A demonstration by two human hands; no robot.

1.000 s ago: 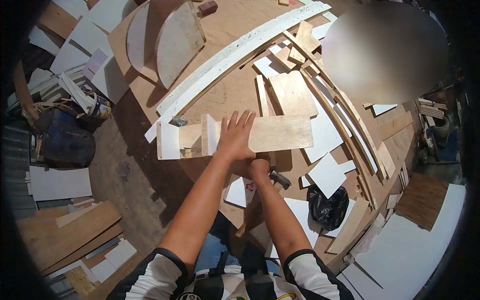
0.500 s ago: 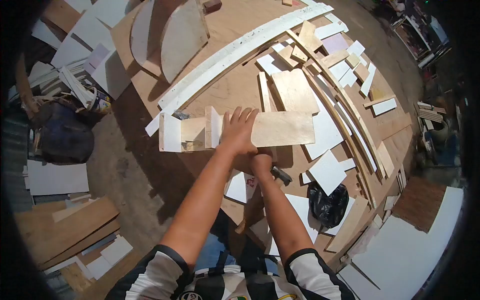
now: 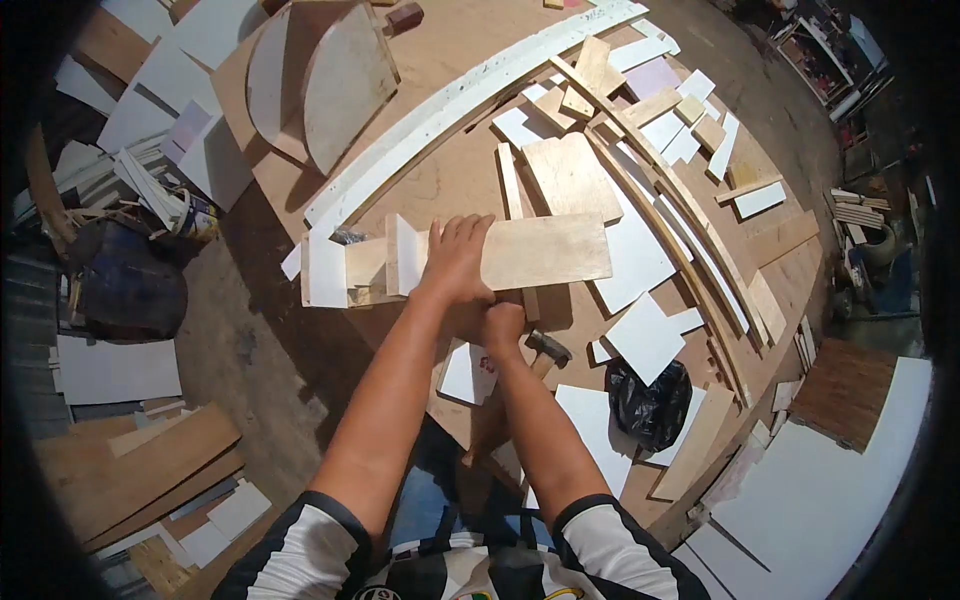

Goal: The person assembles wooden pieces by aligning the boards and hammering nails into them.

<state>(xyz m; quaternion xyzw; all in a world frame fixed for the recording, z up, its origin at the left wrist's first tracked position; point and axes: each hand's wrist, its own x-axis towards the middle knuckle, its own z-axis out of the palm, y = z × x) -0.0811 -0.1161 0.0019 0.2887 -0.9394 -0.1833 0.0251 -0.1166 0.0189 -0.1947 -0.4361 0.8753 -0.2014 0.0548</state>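
Note:
My left hand (image 3: 458, 258) is wrapped over a pale wooden board assembly (image 3: 545, 250), its fingers spanning the board beside an upright divider (image 3: 403, 255) with a white face. A second upright white-faced piece (image 3: 325, 268) stands at the assembly's left end. Just below the board's near edge, my right hand (image 3: 503, 326) is closed in a fist; whatever it holds, if anything, is hidden. A hammer (image 3: 549, 348) lies on the worktable beside my right wrist, its handle partly covered by my forearm.
Long curved strips (image 3: 660, 190) and many white and wooden offcuts cover the right side of the worktable (image 3: 440, 180). A black plastic bag (image 3: 650, 405) sits near the front. A half-round wooden piece (image 3: 345, 90) stands at the back left. Boards (image 3: 150, 470) are piled on the floor at left.
The whole view has shifted slightly, so the table and both hands appear a little farther left. My grip on the board looks the same. More of the hammer shows beside my right wrist.

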